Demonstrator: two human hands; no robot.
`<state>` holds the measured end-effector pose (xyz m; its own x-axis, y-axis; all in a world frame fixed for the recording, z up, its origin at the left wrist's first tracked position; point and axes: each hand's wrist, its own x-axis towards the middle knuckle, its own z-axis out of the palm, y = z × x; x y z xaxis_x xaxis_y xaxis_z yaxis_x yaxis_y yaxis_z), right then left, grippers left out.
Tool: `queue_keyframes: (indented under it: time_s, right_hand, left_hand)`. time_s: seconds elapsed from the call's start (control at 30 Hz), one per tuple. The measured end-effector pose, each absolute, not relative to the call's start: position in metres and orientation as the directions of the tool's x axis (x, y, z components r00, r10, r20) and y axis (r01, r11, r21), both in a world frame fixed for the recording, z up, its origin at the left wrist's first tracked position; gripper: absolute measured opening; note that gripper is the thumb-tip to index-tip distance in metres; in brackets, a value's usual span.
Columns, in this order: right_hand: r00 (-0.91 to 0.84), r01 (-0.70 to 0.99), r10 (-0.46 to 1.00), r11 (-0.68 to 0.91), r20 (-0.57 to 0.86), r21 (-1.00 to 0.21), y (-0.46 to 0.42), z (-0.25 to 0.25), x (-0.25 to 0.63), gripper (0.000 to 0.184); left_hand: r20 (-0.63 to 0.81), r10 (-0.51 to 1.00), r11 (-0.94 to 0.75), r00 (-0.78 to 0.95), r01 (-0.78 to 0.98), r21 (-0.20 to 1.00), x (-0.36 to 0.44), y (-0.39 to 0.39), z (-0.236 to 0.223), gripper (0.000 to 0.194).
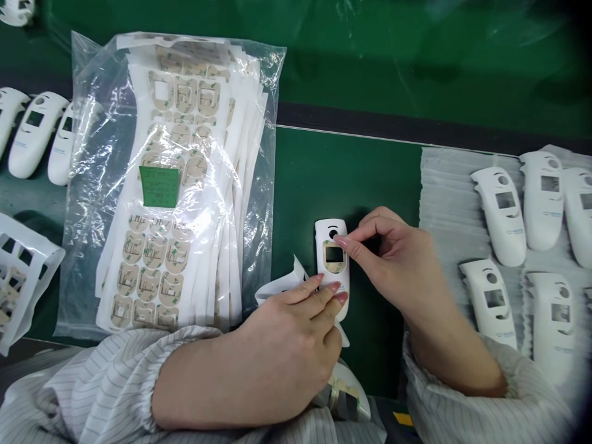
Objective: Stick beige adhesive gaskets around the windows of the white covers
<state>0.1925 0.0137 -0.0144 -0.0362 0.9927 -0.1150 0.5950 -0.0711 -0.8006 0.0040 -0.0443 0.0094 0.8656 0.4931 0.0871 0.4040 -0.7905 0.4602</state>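
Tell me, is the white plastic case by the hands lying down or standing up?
Lying down. The white plastic case lies flat on the green mat, its window facing up, while the left hand touches it.

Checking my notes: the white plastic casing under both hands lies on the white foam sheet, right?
No: the head view shows the white plastic casing under the left hand and right hand on the green mat, not the white foam sheet.

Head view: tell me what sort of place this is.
Probably an electronics assembly bench: a white plastic device housing between the left hand and right hand, more in rows on foam sheets, a clear bag of die-cut adhesive sheets, and striped smock sleeves.
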Motion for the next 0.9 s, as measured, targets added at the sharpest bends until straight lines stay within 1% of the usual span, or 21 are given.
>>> queue_keyframes:
  time_s: [0.17, 0.23, 0.27, 0.33, 0.4, 0.57, 0.7, 0.77, 0.8, 0.83, 0.87, 0.9]
  right_hand:
    - [-0.049, 0.640, 0.995, -0.031, -0.081, -0.767, 0.014, -0.015, 0.191, 0.021]
    - [-0.050, 0.653, 0.996, -0.018, -0.067, -0.757, 0.014, -0.015, 0.192, 0.018]
    - [-0.043, 0.642, 0.996, -0.029, -0.074, -0.766, 0.014, -0.016, 0.193, 0.019]
    - [-0.014, 0.585, 0.995, -0.076, -0.103, -0.808, 0.016, -0.017, 0.195, 0.026]
    - [-0.001, 0.543, 0.992, -0.106, -0.127, -0.833, 0.018, -0.018, 0.198, 0.026]
    - [-0.085, 0.611, 0.988, -0.048, -0.126, -0.790, 0.026, -0.022, 0.198, 0.024]
    - [-0.135, 0.581, 0.977, -0.056, -0.165, -0.812, 0.034, -0.022, 0.197, 0.021]
    - [-0.152, 0.536, 0.971, -0.077, -0.186, -0.840, 0.036, -0.019, 0.201, 0.023]
    - [-0.160, 0.505, 0.967, -0.093, -0.199, -0.858, 0.036, -0.018, 0.203, 0.024]
    - [-0.166, 0.468, 0.963, -0.114, -0.214, -0.876, 0.036, -0.017, 0.205, 0.024]
    - [-0.183, 0.424, 0.955, -0.139, -0.235, -0.895, 0.034, -0.018, 0.208, 0.025]
    - [-0.203, 0.368, 0.947, -0.163, -0.250, -0.916, 0.033, -0.019, 0.210, 0.028]
  left_hand:
    - [0.085, 0.498, -0.789, 0.863, 0.411, 0.457, 0.005, -0.043, 0.010, 0.030]
    - [0.082, 0.495, -0.789, 0.865, 0.408, 0.459, 0.004, -0.043, 0.011, 0.029]
    - [0.082, 0.491, -0.791, 0.867, 0.405, 0.458, 0.004, -0.042, 0.011, 0.029]
    - [0.080, 0.488, -0.795, 0.869, 0.405, 0.452, 0.004, -0.042, 0.011, 0.029]
    - [0.082, 0.492, -0.795, 0.867, 0.408, 0.448, 0.003, -0.043, 0.010, 0.028]
    - [0.090, 0.496, -0.798, 0.864, 0.412, 0.440, 0.002, -0.045, 0.008, 0.026]
    - [0.089, 0.494, -0.795, 0.865, 0.408, 0.450, 0.002, -0.043, 0.009, 0.028]
    - [0.134, 0.520, -0.780, 0.844, 0.404, 0.478, 0.003, -0.044, 0.009, 0.026]
    - [0.181, 0.544, -0.768, 0.820, 0.399, 0.500, 0.003, -0.045, 0.008, 0.023]
    - [0.235, 0.576, -0.751, 0.783, 0.393, 0.530, 0.004, -0.047, 0.005, 0.020]
    - [0.287, 0.642, -0.715, 0.711, 0.422, 0.557, 0.003, -0.048, 0.001, 0.019]
    - [0.392, 0.648, -0.731, 0.653, 0.386, 0.563, 0.002, -0.047, -0.003, 0.021]
